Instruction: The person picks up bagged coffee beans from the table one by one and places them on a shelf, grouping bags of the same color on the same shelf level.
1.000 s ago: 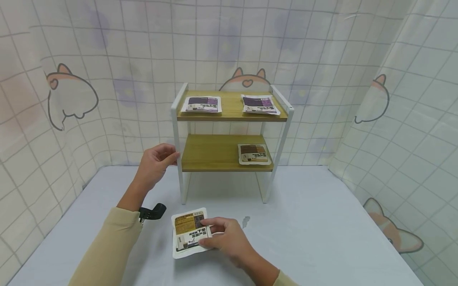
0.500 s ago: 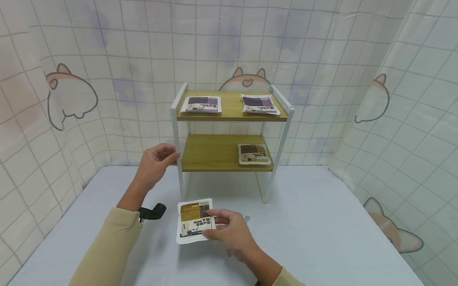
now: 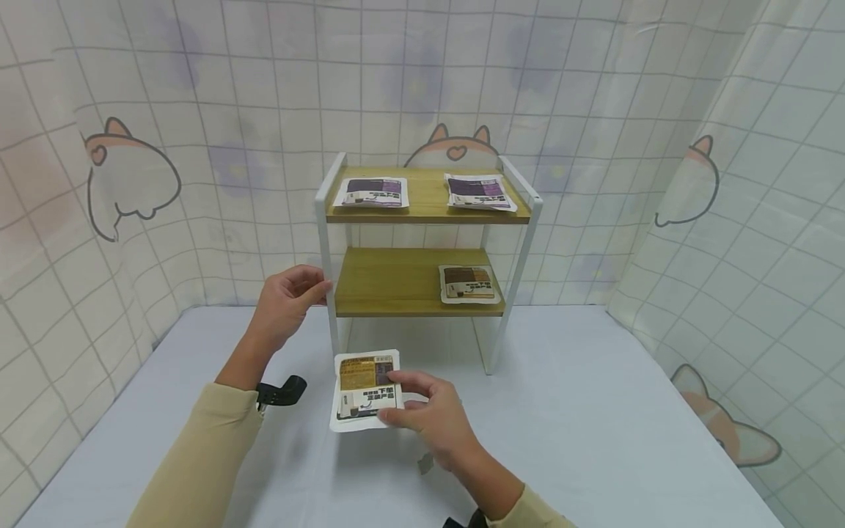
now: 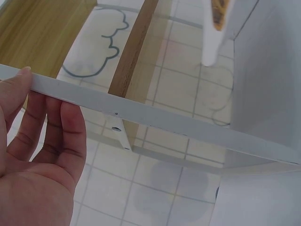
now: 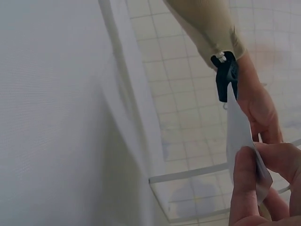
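Observation:
My left hand [image 3: 287,297] grips the white front left post of a two-tier shelf rack [image 3: 328,253], beside its lower board. In the left wrist view, thumb and fingers lie on opposite sides of the post [image 4: 155,113]. With thumb and fingers, my right hand [image 3: 441,419] pinches the right edge of a flat white-edged packet [image 3: 359,402]. Its printed face, yellow-brown above and white below, is turned up. The packet hangs over the white table [image 3: 561,411], in front of the rack's left foot. Seen from the right wrist, the packet [image 5: 238,127] is nearly edge-on.
Purple-and-white packets lie on the upper board, one at left [image 3: 372,193] and another at right [image 3: 480,193]. A brown packet [image 3: 469,284] lies on the lower board's right side. A grid-patterned curtain [image 3: 264,147] surrounds the table. A small grey patch [image 3: 425,463] marks the tabletop.
My right hand has carried the packet forward and slightly right, closer to the rack, and its tilt has straightened. The left hand has stayed on the post.

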Demonstrator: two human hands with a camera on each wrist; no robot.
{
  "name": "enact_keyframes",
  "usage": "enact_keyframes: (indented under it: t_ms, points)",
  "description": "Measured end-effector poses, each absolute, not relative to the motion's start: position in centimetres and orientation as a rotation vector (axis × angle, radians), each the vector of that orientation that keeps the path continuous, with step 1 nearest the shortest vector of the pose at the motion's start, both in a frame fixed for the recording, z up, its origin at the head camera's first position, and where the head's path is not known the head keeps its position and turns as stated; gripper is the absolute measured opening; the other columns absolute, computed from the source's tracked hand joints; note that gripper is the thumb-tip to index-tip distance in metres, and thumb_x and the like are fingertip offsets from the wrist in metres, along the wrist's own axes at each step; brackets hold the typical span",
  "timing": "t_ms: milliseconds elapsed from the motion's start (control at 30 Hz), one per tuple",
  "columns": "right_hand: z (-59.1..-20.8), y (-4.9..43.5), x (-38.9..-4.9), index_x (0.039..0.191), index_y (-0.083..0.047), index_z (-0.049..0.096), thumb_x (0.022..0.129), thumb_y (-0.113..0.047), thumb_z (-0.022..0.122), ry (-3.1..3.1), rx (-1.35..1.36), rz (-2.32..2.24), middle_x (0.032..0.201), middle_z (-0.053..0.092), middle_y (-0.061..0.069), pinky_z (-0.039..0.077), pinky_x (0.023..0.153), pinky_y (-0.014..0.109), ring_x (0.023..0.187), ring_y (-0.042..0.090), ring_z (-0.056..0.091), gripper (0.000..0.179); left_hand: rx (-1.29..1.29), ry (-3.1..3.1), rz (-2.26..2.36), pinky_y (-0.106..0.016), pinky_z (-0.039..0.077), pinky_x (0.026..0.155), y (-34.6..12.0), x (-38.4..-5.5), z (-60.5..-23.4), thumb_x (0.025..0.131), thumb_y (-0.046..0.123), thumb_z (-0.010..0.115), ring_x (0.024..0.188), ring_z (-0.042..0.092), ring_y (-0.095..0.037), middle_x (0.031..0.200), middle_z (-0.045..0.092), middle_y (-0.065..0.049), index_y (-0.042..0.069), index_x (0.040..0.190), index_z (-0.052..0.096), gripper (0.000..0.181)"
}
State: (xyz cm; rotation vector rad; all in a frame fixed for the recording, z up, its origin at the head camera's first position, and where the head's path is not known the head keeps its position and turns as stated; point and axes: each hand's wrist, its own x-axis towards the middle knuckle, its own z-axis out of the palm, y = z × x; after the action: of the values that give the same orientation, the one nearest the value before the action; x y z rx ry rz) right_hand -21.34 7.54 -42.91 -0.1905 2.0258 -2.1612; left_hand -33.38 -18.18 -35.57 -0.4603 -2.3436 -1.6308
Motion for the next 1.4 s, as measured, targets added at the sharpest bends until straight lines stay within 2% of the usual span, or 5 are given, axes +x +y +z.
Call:
enact_keyframes:
  t_ms: [233,467,767,1200,1400]
  points:
    - [-42.1,7.5,-21.1,0.134,-0.005,0.065,0.078,0.005,0.083,2.047,-0.221,-2.198,0.135,0.059,0.019,0.062,0.084,0.031,0.101,0.024,0.075,0.06,-0.454,-2.341,-1.624,-0.018,0.057,0.089,-18.2,-33.4,-35.6,0.099,0.034,0.068,0.097,0.071,-0.012,0.116,0.071,-0.014,0.006,0.118,0.069,0.034]
    - [-41.6,7.7,-21.5,0.138,-0.007,0.063,0.079,0.006,0.082,2.026,-0.194,-2.233,0.135,0.06,0.02,0.061,0.083,0.03,0.099,0.023,0.075,0.063,-0.467,-2.335,-1.627,-0.018,0.057,0.088,-18.2,-33.4,-35.6,0.099,0.033,0.068,0.096,0.071,-0.011,0.116,0.071,-0.014,0.005,0.118,0.069,0.033]
    - [-41.2,8.0,-22.0,0.153,-0.01,0.046,0.08,0.01,0.079,1.97,-0.182,-2.302,0.129,0.063,0.022,0.063,0.083,0.032,0.095,0.021,0.075,0.082,-0.479,-2.325,-1.623,-0.017,0.057,0.087,-18.2,-33.5,-35.6,0.099,0.032,0.068,0.097,0.071,-0.012,0.115,0.071,-0.015,0.005,0.117,0.069,0.032]
    - [-40.8,8.1,-22.3,0.151,-0.012,0.049,0.082,0.007,0.08,2.014,-0.162,-2.312,0.132,0.062,0.021,0.062,0.085,0.032,0.099,0.022,0.075,0.078,-0.48,-2.327,-1.628,-0.017,0.057,0.087,-18.2,-33.3,-35.4,0.1,0.032,0.068,0.098,0.071,-0.013,0.117,0.071,-0.016,0.005,0.118,0.07,0.033]
    - [-40.4,8.0,-22.4,0.151,-0.014,0.049,0.084,0.003,0.08,2.044,-0.16,-2.329,0.131,0.064,0.019,0.062,0.089,0.035,0.106,0.025,0.074,0.076,-0.483,-2.325,-1.629,-0.018,0.057,0.087,-18.1,-33.3,-35.4,0.1,0.031,0.068,0.098,0.07,-0.015,0.116,0.07,-0.016,0.003,0.119,0.069,0.034]
